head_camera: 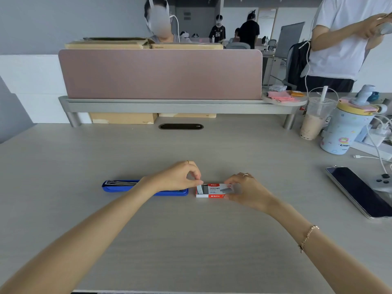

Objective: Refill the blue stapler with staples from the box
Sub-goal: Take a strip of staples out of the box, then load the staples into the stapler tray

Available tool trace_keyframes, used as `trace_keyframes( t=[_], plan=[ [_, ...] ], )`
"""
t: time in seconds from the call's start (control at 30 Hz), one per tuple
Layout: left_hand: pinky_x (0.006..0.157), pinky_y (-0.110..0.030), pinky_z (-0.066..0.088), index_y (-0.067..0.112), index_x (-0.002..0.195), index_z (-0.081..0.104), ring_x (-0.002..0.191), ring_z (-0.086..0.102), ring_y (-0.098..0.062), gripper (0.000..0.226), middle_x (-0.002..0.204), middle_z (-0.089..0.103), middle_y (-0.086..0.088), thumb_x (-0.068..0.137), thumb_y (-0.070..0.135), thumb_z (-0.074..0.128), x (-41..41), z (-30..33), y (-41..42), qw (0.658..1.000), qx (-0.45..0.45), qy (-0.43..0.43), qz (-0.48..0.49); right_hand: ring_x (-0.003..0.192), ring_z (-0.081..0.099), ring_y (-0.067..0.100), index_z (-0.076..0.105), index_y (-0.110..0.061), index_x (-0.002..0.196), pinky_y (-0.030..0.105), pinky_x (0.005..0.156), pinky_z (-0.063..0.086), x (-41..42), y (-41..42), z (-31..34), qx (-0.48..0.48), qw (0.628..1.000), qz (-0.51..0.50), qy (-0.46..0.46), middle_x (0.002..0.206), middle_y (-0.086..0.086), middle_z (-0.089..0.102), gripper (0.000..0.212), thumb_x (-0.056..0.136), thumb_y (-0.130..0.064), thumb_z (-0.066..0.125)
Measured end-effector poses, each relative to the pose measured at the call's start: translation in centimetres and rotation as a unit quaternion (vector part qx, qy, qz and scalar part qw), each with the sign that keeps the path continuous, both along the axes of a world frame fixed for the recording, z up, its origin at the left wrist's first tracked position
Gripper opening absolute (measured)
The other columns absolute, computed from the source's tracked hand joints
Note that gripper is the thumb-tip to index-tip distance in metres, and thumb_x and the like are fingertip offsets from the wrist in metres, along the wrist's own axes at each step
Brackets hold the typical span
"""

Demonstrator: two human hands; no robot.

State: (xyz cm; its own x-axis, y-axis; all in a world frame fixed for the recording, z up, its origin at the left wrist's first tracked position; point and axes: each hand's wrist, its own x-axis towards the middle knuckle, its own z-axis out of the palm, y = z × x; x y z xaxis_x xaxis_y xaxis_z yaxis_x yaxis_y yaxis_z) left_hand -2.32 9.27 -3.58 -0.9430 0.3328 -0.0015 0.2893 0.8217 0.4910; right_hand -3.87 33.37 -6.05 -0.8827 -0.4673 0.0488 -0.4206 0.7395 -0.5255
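The blue stapler (118, 186) lies flat on the desk left of centre, hinged open so its metal staple channel shows. Right beside it sits the small red-and-white staple box (214, 190), its left end slid open. My left hand (177, 177) reaches over the stapler's right end and pinches a strip of staples (199, 189) standing at the box's open end. Fingers of my right hand (244, 189) grip the right end of the box and hold it on the desk.
A phone (358, 192) lies at the right edge with cables near it. A bubble tea cup (314, 122), a patterned bottle (343, 132) and a charger stand at the back right. A pink divider (161, 74) closes the back. One person stands at the right.
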Motion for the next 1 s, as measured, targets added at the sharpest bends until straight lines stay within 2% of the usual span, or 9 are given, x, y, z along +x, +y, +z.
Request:
trace_keyframes(
  t=[0.07, 0.17, 0.3, 0.43, 0.53, 0.73, 0.8, 0.87, 1.0],
  plan=[
    [0.093, -0.029, 0.049, 0.032, 0.078, 0.062, 0.099, 0.057, -0.006, 0.011, 0.105, 0.062, 0.007, 0.088, 0.035, 0.064, 0.2, 0.0, -0.2, 1.0, 0.005, -0.003, 0.004, 0.112, 0.045, 0.024, 0.06, -0.019, 0.112, 0.024, 0.086, 0.036, 0.2, -0.2, 0.2, 0.02, 1.0, 0.005, 0.015, 0.112, 0.005, 0.058, 0.038, 0.077, -0.029, 0.071],
    [0.09, -0.025, 0.048, 0.02, 0.089, 0.07, 0.098, 0.058, -0.006, 0.015, 0.105, 0.063, 0.005, 0.089, 0.032, 0.063, 0.3, 0.0, -0.3, 0.998, 0.043, 0.007, 0.037, 0.115, 0.045, 0.026, 0.057, -0.018, 0.119, 0.029, 0.095, 0.037, 0.6, -0.6, 0.3, 0.032, 0.998, 0.007, 0.046, 0.119, 0.005, 0.057, 0.051, 0.073, -0.035, 0.073],
    [0.08, -0.017, 0.044, 0.01, 0.095, 0.073, 0.094, 0.06, -0.011, 0.02, 0.106, 0.066, -0.002, 0.088, 0.026, 0.065, 0.8, 0.1, -0.8, 0.991, 0.087, 0.031, 0.097, 0.117, 0.044, 0.02, 0.061, -0.021, 0.113, 0.023, 0.092, 0.032, 1.2, -1.9, 0.2, -0.02, 0.995, 0.01, 0.096, 0.118, -0.002, 0.06, 0.045, 0.073, -0.038, 0.073],
    [0.073, -0.013, 0.042, 0.01, 0.091, 0.075, 0.087, 0.06, -0.004, 0.018, 0.104, 0.068, -0.001, 0.087, 0.025, 0.066, 1.3, 0.4, -1.8, 0.982, 0.122, 0.027, 0.145, 0.112, 0.048, 0.02, 0.07, -0.018, 0.101, 0.03, 0.096, 0.038, 2.0, -4.7, 0.5, -0.082, 0.989, 0.016, 0.125, 0.108, -0.001, 0.068, 0.028, 0.075, -0.03, 0.073],
    [0.07, -0.009, 0.04, 0.012, 0.09, 0.076, 0.085, 0.058, 0.002, 0.017, 0.104, 0.069, 0.001, 0.088, 0.024, 0.064, 2.0, 0.6, -2.7, 0.974, 0.151, 0.023, 0.165, 0.112, 0.048, 0.017, 0.07, -0.02, 0.094, 0.024, 0.088, 0.027, 2.2, -7.2, 0.3, -0.089, 0.986, 0.022, 0.138, 0.105, -0.005, 0.069, 0.024, 0.076, -0.036, 0.071],
    [0.073, -0.017, 0.041, 0.021, 0.085, 0.074, 0.091, 0.059, -0.005, 0.012, 0.1, 0.069, 0.004, 0.088, 0.026, 0.064, 3.1, 0.7, -4.2, 0.968, 0.177, 0.016, 0.179, 0.11, 0.051, 0.02, 0.068, -0.018, 0.094, 0.023, 0.085, 0.024, 2.2, -10.6, 0.1, -0.093, 0.982, 0.015, 0.166, 0.099, 0.0, 0.07, 0.021, 0.08, -0.033, 0.067],
    [0.076, -0.018, 0.043, 0.017, 0.088, 0.073, 0.089, 0.059, -0.002, 0.015, 0.099, 0.069, 0.003, 0.089, 0.028, 0.063, 3.5, 0.7, -4.7, 0.967, 0.176, 0.011, 0.186, 0.109, 0.052, 0.022, 0.069, -0.018, 0.095, 0.024, 0.084, 0.024, 2.1, -11.2, 0.1, -0.083, 0.982, 0.018, 0.169, 0.1, 0.001, 0.07, 0.019, 0.083, -0.031, 0.064],
    [0.078, -0.02, 0.044, 0.015, 0.092, 0.072, 0.092, 0.06, -0.006, 0.02, 0.1, 0.07, 0.002, 0.089, 0.032, 0.062, 3.8, 0.4, -5.2, 0.968, 0.159, 0.016, 0.193, 0.11, 0.052, 0.022, 0.069, -0.018, 0.096, 0.025, 0.085, 0.025, 2.0, -11.4, 0.0, -0.081, 0.982, 0.015, 0.17, 0.102, 0.001, 0.07, 0.018, 0.084, -0.029, 0.062],
    [0.072, -0.015, 0.045, 0.02, 0.093, 0.067, 0.088, 0.062, -0.002, 0.015, 0.096, 0.069, 0.007, 0.087, 0.034, 0.066, 4.5, -0.1, -5.9, 0.975, 0.152, 0.026, 0.162, 0.114, 0.048, 0.019, 0.068, -0.019, 0.1, 0.023, 0.086, 0.022, 1.5, -11.8, -0.1, -0.059, 0.986, 0.025, 0.155, 0.107, -0.001, 0.069, 0.019, 0.085, -0.029, 0.061]
  ],
)
